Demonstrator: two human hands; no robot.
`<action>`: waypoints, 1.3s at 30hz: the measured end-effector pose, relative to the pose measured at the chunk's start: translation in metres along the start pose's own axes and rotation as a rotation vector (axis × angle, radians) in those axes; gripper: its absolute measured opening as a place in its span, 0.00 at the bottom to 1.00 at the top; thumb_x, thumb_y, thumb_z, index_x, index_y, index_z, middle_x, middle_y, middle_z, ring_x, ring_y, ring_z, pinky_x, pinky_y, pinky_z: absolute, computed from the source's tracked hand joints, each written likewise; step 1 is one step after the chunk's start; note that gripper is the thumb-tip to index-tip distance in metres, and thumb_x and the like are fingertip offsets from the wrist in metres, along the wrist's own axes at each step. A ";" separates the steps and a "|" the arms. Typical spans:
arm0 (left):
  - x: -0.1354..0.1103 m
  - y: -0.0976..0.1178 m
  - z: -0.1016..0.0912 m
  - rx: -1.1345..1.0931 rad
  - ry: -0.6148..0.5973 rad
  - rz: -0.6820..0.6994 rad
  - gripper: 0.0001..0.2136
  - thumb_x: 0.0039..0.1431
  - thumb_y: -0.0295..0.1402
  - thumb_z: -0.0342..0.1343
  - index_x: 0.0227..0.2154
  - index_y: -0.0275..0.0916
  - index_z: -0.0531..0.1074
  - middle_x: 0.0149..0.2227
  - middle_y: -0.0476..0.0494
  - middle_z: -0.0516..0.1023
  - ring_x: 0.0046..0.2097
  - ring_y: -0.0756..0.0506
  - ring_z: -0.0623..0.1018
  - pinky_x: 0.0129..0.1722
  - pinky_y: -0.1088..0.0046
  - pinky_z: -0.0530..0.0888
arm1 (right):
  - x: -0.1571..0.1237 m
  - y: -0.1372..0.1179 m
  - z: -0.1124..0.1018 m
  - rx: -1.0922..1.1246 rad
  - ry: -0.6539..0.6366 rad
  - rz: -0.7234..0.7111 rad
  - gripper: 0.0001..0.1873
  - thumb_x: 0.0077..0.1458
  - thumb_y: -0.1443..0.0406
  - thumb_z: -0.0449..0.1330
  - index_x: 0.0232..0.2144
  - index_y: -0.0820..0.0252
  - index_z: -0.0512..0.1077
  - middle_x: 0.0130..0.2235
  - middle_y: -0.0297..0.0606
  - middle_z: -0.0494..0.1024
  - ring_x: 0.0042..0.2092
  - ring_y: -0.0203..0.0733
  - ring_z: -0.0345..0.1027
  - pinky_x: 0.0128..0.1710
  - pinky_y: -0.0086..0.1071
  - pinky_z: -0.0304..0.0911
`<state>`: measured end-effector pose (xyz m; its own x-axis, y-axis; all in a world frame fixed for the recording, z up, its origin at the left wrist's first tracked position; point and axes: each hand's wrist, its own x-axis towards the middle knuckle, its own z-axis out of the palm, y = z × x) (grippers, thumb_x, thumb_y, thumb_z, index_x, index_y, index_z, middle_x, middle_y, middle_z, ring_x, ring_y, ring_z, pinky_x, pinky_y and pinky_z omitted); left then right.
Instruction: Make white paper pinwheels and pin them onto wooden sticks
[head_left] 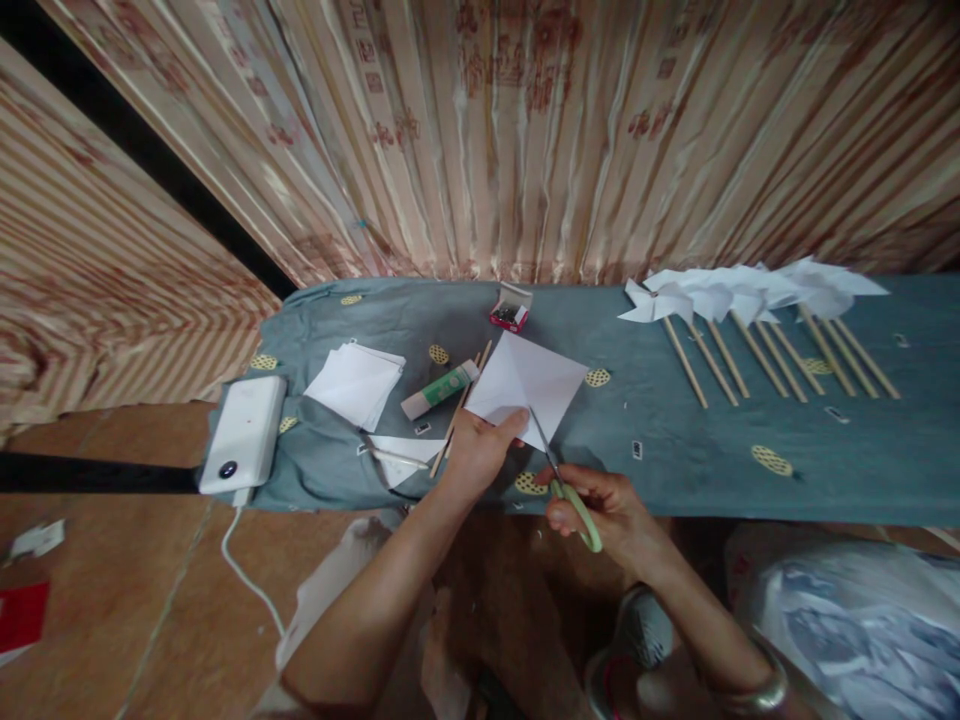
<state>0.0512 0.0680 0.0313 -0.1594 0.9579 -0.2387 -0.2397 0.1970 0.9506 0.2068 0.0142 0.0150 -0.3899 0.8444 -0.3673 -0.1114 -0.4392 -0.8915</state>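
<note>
White paper, a creased square sheet (529,385), lies on the near part of the table, its near corner pinched between thumb and fingers of the left hand (476,450). The right hand (609,512) is closed through the green loops of the scissors (559,478), whose blades meet the sheet's near edge (whether they already bite into it is hard to tell from here). Such a sheet is probably light, limp and quick to tear or crumple, so a hold on the corner, close to the blades, seems soundest. A blue-grey cloth (675,450) covers the table. It bears a stack of paper squares (356,382), a glue stick (439,390), a small open box (510,308) and, at the right, a row of paper pinwheels (750,292) on wooden sticks. A striped curtain (480,140) hangs behind, and the floor (112,600) is brown tile.
</note>
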 end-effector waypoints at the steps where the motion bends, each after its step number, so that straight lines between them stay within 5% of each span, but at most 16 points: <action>1: 0.000 0.000 0.000 0.002 0.002 -0.001 0.09 0.38 0.33 0.63 0.24 0.34 0.74 0.24 0.47 0.76 0.24 0.50 0.72 0.23 0.75 0.70 | 0.000 0.000 0.000 -0.003 0.001 0.004 0.20 0.38 0.54 0.72 0.33 0.60 0.77 0.21 0.29 0.70 0.22 0.29 0.59 0.22 0.24 0.58; 39: -0.003 -0.007 -0.004 0.138 -0.040 0.002 0.10 0.41 0.37 0.63 0.18 0.36 0.72 0.24 0.45 0.76 0.25 0.49 0.71 0.25 0.74 0.68 | 0.001 0.002 0.000 -0.020 0.052 0.011 0.21 0.36 0.54 0.73 0.31 0.60 0.76 0.21 0.29 0.71 0.22 0.29 0.60 0.22 0.24 0.58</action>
<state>0.0498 0.0631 0.0246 -0.1205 0.9653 -0.2315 -0.1050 0.2195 0.9699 0.2066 0.0140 0.0126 -0.3431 0.8547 -0.3895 -0.0887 -0.4423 -0.8925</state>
